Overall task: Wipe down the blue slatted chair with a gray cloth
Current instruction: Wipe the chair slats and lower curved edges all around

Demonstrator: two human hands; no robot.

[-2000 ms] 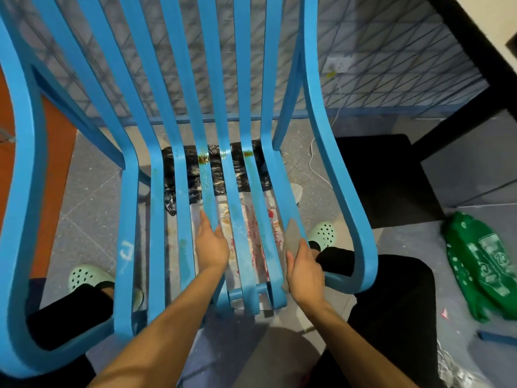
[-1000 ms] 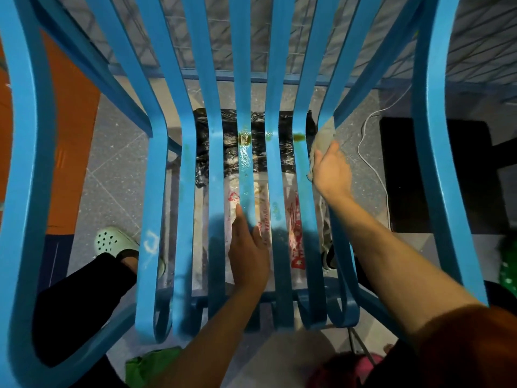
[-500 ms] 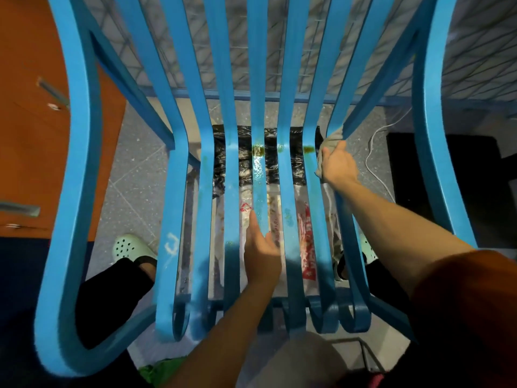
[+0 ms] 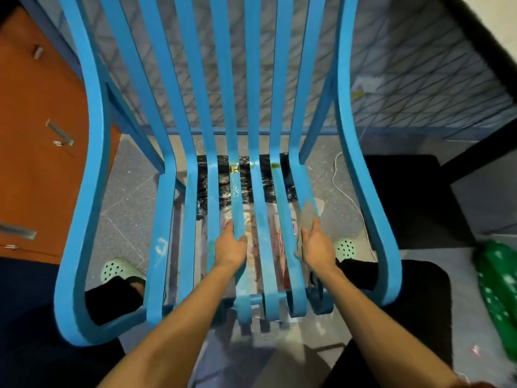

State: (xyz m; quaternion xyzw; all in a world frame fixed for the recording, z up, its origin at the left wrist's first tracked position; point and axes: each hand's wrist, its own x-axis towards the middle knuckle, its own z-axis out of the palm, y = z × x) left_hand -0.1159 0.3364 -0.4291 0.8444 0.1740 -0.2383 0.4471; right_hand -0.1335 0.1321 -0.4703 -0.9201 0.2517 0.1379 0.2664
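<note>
The blue slatted chair (image 4: 165, 219) fills the view, its slats running from the tall back down across the seat toward me. My left hand (image 4: 230, 249) rests on a middle seat slat, fingers lying forward along it. My right hand (image 4: 316, 246) holds the gray cloth (image 4: 307, 212) against the rightmost seat slat, about halfway along the seat. Most of the cloth is under my palm. A yellow-brown stain (image 4: 234, 168) sits at the bend of a middle slat, and another one (image 4: 275, 165) marks the slat to its right.
An orange cabinet (image 4: 36, 152) with metal handles stands at the left. A black mat (image 4: 405, 197) and a green bag (image 4: 498, 298) lie at the right. Black plastic and printed sheets lie on the floor under the seat. My feet in pale green clogs (image 4: 117, 271) stand beside the chair's sides.
My right hand has slid the cloth from the bend at the back of the seat down toward the front edge. My left hand stays on its slat. The view has tilted back.
</note>
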